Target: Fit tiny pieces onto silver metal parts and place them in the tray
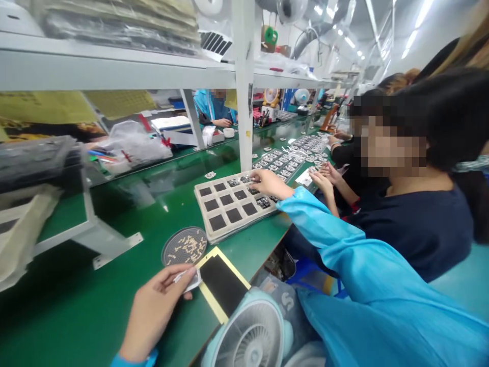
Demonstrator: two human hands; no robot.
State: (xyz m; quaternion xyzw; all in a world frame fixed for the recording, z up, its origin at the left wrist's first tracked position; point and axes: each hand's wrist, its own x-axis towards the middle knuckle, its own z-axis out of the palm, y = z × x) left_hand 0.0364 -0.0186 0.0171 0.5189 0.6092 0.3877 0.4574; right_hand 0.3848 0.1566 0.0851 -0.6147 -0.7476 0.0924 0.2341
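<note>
Small whitish part (pixel 193 281) in left hand (pixel 158 298); beige compartmented tray (pixel 226 227) flat.

On the glossy green tabletop (pixel 110 300), the pale rectangular compartment tray (pixel 225 219) lies before 1 upright white post (pixel 245 117). Just left of the tray's near end is the round dark-grey dish (pixel 170 243), with small tan pieces (pixel 188 245) in it. The rectangular black pad with yellow borders (pixel 223 286) lies before the tray, behind the round pale-blue plastic fan (pixel 254 346).
</note>
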